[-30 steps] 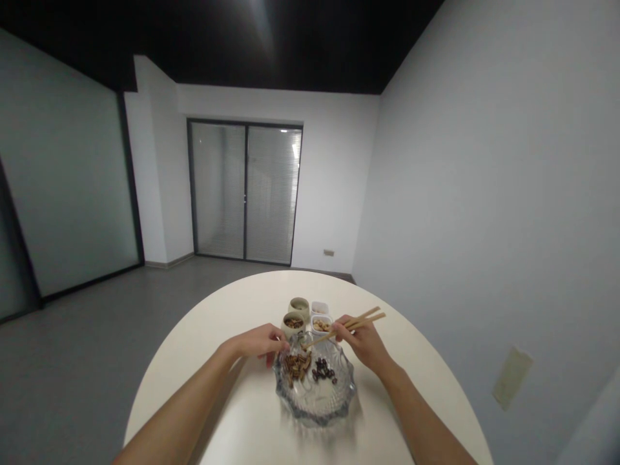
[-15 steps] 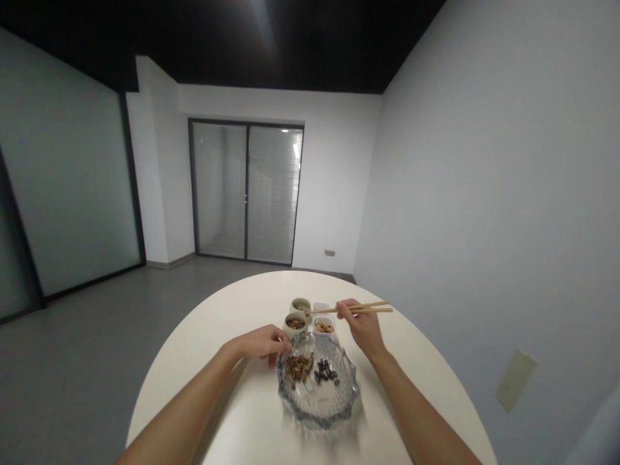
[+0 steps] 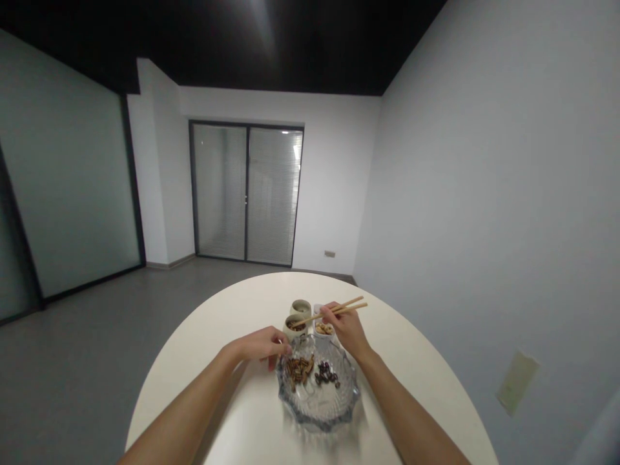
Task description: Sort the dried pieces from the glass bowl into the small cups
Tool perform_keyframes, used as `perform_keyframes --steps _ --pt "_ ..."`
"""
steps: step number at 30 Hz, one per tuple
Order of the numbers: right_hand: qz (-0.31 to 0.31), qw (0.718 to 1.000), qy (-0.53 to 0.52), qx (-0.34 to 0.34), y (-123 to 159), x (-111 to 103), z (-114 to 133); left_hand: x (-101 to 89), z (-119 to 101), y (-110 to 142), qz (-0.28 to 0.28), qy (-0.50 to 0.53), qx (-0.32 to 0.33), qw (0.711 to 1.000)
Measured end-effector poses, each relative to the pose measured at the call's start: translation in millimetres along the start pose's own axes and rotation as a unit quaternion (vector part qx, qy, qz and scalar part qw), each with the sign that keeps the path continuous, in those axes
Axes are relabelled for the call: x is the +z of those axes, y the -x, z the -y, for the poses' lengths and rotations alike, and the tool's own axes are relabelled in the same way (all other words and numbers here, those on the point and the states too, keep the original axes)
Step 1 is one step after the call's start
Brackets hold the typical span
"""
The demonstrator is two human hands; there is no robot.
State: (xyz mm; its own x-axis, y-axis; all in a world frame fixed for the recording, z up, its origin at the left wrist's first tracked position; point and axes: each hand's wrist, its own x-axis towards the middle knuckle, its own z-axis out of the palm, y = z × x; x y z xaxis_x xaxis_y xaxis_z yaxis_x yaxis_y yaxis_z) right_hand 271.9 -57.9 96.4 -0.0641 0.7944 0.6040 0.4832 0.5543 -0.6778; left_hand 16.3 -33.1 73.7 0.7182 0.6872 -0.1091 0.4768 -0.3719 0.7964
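Observation:
My right hand (image 3: 345,326) grips a pair of wooden chopsticks (image 3: 349,305). Their tips reach into the front small cup (image 3: 287,330), which holds brownish pieces. Behind it stands another small greenish cup (image 3: 301,305). To the right, partly under my right hand, is a white dish (image 3: 331,334) with tan pieces (image 3: 323,329). My left hand (image 3: 266,342) is closed at the left rim of a scalloped glass bowl (image 3: 320,416); some of its fingers are hidden. Inside the bowl lie a brown striped heap (image 3: 300,370) on the left and dark beads or beans (image 3: 326,374) on the right.
Everything stands on a round cream table (image 3: 232,407). A white wall (image 3: 460,194) rises close on the right. Glass doors (image 3: 247,194) are at the back, and grey floor (image 3: 97,361) shows to the left.
My right hand has moved left and slightly closer, bringing the chopstick tips from near the back cup into the front cup. My left hand and the bowl have barely moved.

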Motion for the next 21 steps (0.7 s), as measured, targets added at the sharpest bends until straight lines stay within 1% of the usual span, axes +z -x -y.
perform_keyframes --steps 2,4,9,12,15,17,21 --pt "0.011 1.0 -0.014 0.011 3 1 -3 0.2 -2 1 -0.001 -0.001 0.001 1.0" --pt "0.007 1.0 -0.025 0.016 7 -3 -5 0.6 -3 1 -0.001 -0.002 0.001 1.0" --pt "-0.033 0.999 -0.026 0.014 19 -27 -2 2.8 -3 0 -0.005 0.004 -0.006 1.0" --pt "0.011 0.999 -0.041 0.023 26 -43 5 4.1 1 -2 -0.006 0.001 -0.016 1.0" --pt "0.061 0.997 -0.024 0.039 31 -51 12 4.3 5 -3 -0.003 -0.003 -0.013 1.0" --pt "0.089 0.995 -0.021 0.043 33 -51 16 3.8 7 -4 -0.002 -0.002 -0.009 1.0" --pt "0.153 0.987 -0.036 0.043 37 -41 21 2.9 4 -3 -0.001 -0.004 -0.011 1.0"
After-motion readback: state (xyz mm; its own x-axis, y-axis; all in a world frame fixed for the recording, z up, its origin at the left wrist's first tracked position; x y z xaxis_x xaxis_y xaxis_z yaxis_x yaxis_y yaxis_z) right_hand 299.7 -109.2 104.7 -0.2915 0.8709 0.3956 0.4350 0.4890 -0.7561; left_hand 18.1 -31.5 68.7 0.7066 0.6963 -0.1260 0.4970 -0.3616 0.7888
